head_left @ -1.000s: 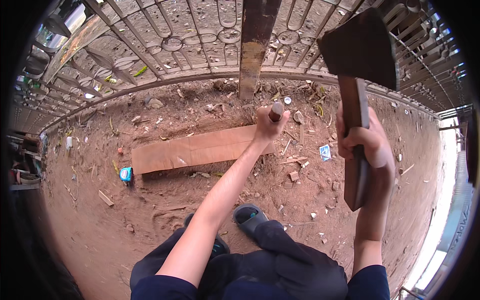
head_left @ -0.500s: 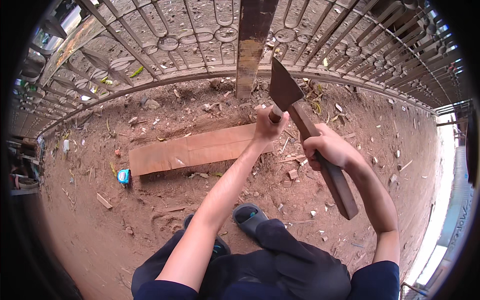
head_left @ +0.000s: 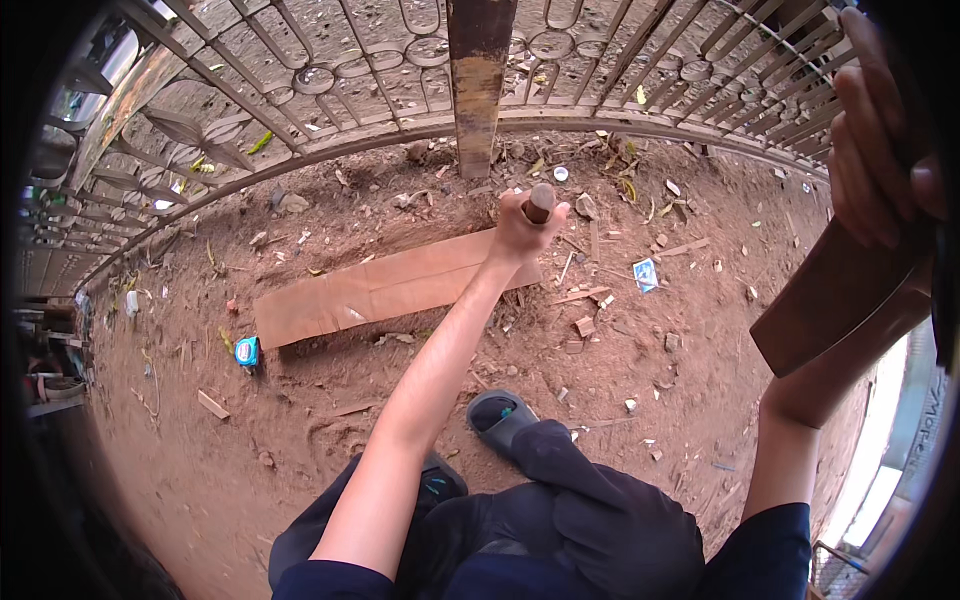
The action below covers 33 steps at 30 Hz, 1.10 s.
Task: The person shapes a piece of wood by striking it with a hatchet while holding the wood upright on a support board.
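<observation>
My left hand (head_left: 528,238) is closed around an upright round wooden stick (head_left: 541,203), whose blunt top pokes out above the fist. Its lower part is hidden by the hand, over the right end of a long reddish-brown plank (head_left: 385,287) lying on the dirt. High at the right edge, my right hand (head_left: 875,150) grips a hatchet by its thick dark wooden handle (head_left: 835,295). The butt of that handle angles down to the left, while the blade is out of view. A blue tape measure (head_left: 247,351) sits at the plank's left end.
A metal fence (head_left: 330,85) with a rusty post (head_left: 482,90) runs across the far side. Wood chips (head_left: 585,326), a blue-and-white packet (head_left: 645,275) and a white cap (head_left: 560,174) are scattered on the soil. My sandalled foot (head_left: 497,418) is just below the plank.
My right hand has swung the hatchet up and away to the right, off the stick. The left hand keeps hold of the stick in nearly the same place.
</observation>
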Motion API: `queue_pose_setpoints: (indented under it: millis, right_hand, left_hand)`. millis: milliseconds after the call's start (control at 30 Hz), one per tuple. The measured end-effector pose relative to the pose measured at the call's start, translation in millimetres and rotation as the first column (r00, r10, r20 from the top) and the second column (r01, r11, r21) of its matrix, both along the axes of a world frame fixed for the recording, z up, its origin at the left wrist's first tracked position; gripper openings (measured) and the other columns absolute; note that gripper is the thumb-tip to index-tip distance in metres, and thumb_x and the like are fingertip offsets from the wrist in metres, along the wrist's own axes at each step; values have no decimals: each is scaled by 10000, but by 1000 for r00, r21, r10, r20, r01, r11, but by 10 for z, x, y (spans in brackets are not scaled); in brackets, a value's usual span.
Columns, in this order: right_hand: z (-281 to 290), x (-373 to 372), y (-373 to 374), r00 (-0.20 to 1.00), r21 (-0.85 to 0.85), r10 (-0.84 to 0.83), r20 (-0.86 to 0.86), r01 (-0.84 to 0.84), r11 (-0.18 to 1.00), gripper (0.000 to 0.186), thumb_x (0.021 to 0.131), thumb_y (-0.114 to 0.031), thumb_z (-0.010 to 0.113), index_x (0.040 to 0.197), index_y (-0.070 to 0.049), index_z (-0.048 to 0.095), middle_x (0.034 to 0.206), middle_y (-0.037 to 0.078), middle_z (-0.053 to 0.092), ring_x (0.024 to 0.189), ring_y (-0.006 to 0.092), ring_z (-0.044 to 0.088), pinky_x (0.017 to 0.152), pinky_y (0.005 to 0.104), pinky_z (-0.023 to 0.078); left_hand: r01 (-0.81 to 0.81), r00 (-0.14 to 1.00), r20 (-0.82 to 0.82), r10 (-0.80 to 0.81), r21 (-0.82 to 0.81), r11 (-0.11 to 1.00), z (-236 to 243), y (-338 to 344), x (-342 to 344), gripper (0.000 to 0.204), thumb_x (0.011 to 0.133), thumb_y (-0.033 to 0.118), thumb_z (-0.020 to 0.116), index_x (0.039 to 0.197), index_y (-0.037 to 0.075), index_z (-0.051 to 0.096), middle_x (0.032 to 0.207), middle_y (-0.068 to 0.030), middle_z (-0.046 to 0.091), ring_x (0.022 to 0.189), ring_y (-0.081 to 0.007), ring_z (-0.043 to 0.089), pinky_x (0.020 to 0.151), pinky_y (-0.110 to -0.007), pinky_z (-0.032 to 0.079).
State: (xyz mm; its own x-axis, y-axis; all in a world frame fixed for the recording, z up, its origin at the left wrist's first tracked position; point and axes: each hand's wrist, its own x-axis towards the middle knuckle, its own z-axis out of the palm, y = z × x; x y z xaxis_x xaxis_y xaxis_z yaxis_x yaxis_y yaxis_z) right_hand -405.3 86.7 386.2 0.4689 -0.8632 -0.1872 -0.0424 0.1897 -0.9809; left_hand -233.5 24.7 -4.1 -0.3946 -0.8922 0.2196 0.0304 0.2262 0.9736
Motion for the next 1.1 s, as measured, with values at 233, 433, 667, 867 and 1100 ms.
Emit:
queue_pose_setpoints:
  millis: [233,433,667,867,1100]
  right_hand:
    - [-1489,442,300,922,139,-361,-143,380,914,110,657,-79,539,729,-16,484,569,48,478,455,147,494,423,295,414]
    - [-1619,405,426,886,376,-373,-275,456,806,138,607,-40,527,721,-16,452,554,46,409,414,136,397,372,282,328]
    - [-345,233,189,947,-51,-266,182,279,959,280,641,-43,604,837,-31,403,557,50,432,411,127,446,343,250,381]
    - [-1227,575,382,898,-101,-418,136,433,896,247,619,-116,606,762,-27,424,560,41,458,417,143,435,393,264,381]
    - [-1811,577,642,918,397,-379,-120,394,829,106,651,-39,548,729,-4,484,592,55,476,467,159,496,432,299,382]
  left_hand:
    - [-74,997,-13,73,-82,994,149,69,80,273,826,132,671,607,69,519,496,11,510,440,-84,471,420,-279,361]
    - [-73,997,-51,66,-159,985,102,52,-14,253,829,139,675,643,47,531,541,9,523,499,-79,484,449,-282,374]
    - [-60,997,-61,56,-66,996,104,43,-23,334,806,142,701,586,74,459,518,15,459,473,-86,425,442,-299,305]
    - [-50,997,-62,44,-91,995,69,56,64,309,807,116,689,593,64,472,525,6,480,483,-90,444,455,-302,320]
    - [-123,977,-189,99,-120,985,-4,68,-74,209,823,105,682,679,37,546,511,-5,508,473,-87,476,442,-291,375]
